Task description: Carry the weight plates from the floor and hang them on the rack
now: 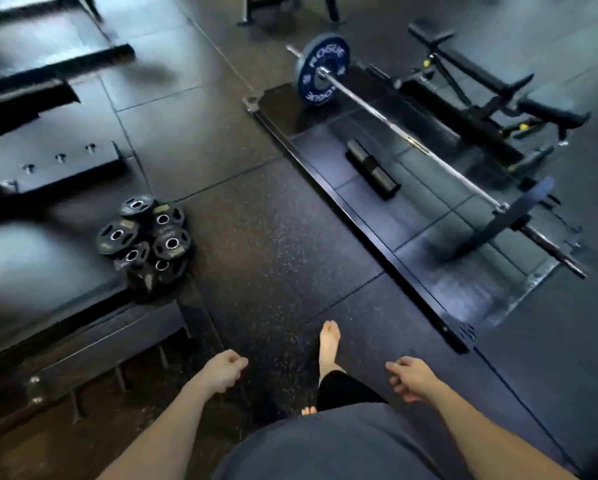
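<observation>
Bare and loosely curled, the left hand (224,370) and right hand (410,377) hold nothing above speckled rubber flooring (273,258). Farther left, black weight plates (146,237) lie heaped on the floor; beyond right, a loaded barbell (405,133) rests on its platform.

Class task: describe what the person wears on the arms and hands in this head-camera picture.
Both forearms are bare, with no sleeves reaching them. The left hand and right hand wear no gloves, and no watch, band or ring can be seen.
</observation>
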Available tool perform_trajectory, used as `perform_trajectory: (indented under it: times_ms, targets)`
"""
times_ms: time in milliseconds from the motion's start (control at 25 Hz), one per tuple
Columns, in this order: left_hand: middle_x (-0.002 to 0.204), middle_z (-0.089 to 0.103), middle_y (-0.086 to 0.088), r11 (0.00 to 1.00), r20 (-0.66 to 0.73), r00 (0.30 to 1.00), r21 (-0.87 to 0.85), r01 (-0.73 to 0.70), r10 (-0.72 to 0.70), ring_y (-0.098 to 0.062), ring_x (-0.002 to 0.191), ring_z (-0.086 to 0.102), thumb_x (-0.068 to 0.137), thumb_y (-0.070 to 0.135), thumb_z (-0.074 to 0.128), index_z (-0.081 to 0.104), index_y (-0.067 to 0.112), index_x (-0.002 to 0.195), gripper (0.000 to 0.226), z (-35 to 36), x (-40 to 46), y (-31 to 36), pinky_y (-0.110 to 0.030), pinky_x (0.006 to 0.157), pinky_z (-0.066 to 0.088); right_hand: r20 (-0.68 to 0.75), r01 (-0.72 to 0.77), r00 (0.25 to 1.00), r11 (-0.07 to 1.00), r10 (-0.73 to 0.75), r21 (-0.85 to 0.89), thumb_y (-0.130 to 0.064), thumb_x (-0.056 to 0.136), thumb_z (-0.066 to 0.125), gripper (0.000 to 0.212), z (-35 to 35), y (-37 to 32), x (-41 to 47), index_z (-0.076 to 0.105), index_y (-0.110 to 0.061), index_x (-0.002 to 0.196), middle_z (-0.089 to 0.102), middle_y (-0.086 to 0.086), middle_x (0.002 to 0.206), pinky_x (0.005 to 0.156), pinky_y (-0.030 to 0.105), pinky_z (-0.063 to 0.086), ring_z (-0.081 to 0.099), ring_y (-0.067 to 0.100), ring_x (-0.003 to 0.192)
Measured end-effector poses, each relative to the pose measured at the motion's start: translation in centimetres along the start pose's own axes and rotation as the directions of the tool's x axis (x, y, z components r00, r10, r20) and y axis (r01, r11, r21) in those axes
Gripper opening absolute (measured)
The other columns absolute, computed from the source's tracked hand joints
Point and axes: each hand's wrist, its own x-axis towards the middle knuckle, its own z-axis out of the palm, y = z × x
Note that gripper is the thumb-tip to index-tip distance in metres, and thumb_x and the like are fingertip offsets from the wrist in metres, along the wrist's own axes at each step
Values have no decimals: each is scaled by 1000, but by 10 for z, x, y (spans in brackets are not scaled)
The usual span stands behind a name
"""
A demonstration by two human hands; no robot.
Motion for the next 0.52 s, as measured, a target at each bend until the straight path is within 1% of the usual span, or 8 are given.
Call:
perform_trajectory:
  times_ms: [80,120,280,360,440,520]
  targets:
    - [92,58,-4,999,-5,1000,-18,27,-27,-16,72,51,105,37,43,54,15,113,26,-34,23,31,-24,57,39,40,26,999,997,-23,-76,-22,102,53,25,-16,-68,30,44,-12,81,47,7,65,43,18,27,40,16,44]
    - [94,57,-4,999,-14,999,-31,33,-33,-17,74,51,105,37,42,54,14,115,28,-48,33,42,-25,59,39,54,41,998,993,-36,-110,-23,102,52,24,-21,-100,44,44,-12,82,48,6,64,44,19,29,40,16,45]
    - [92,58,-4,969,-109,987,-230,88,-116,-16,73,52,104,37,44,56,13,116,29,-115,73,86,-26,60,41,115,152,986,941,-122,-303,-30,101,52,26,-31,-252,104,51,-14,80,58,6,73,51,23,38,51,18,54]
    - [90,60,-4,929,-150,973,-352,110,-173,-16,72,55,103,37,46,57,15,112,27,-148,85,96,-26,59,43,166,204,974,905,-152,-373,-30,100,53,23,-20,-328,124,52,-14,84,59,8,77,51,24,39,51,19,57]
    - [85,60,-5,878,-184,957,-464,116,-223,-17,67,54,103,35,48,58,14,109,24,-177,99,97,-25,54,40,227,261,958,858,-174,-443,-29,100,53,21,-5,-394,137,53,-13,86,59,10,81,52,25,39,51,20,60]
    - [81,59,-5,810,-200,935,-570,133,-294,-17,62,51,102,33,51,59,13,106,22,-204,118,90,-23,50,35,293,313,939,799,-180,-513,-28,101,53,22,19,-459,154,52,-14,85,58,9,79,52,26,39,51,20,61]
